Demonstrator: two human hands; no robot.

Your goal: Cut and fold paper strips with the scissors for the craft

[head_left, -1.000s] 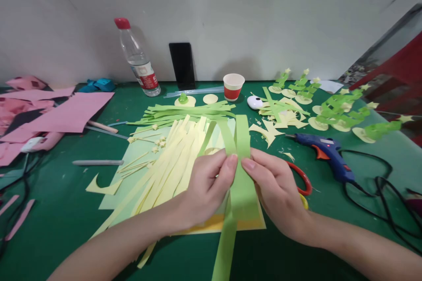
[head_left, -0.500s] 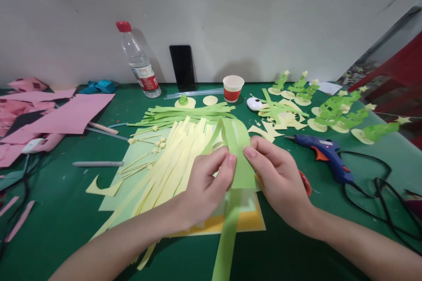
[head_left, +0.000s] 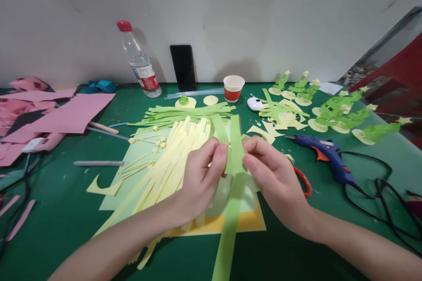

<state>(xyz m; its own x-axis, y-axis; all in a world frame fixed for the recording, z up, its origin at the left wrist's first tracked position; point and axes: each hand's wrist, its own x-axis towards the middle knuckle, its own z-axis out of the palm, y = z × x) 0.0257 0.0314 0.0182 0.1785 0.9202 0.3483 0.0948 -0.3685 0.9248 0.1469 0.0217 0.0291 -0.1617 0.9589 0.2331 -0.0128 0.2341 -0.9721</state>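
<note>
While a folded green paper strip sits above the tabletop, the left hand pinches its nine-o'clock edge and the right hand its three-o'clock edge — from between them a long tail runs down toward six o'clock.

Green paper in two-handed grip

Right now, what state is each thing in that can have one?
Left hand, pinching green paper
Right hand, pinching it too
Green paper, held, trailing below both hands
Bottle, red cap on
Phone, propped up, screen dark
Cup, standing upright
Glue gun, lying on its side
Red handle, partly hidden
</note>
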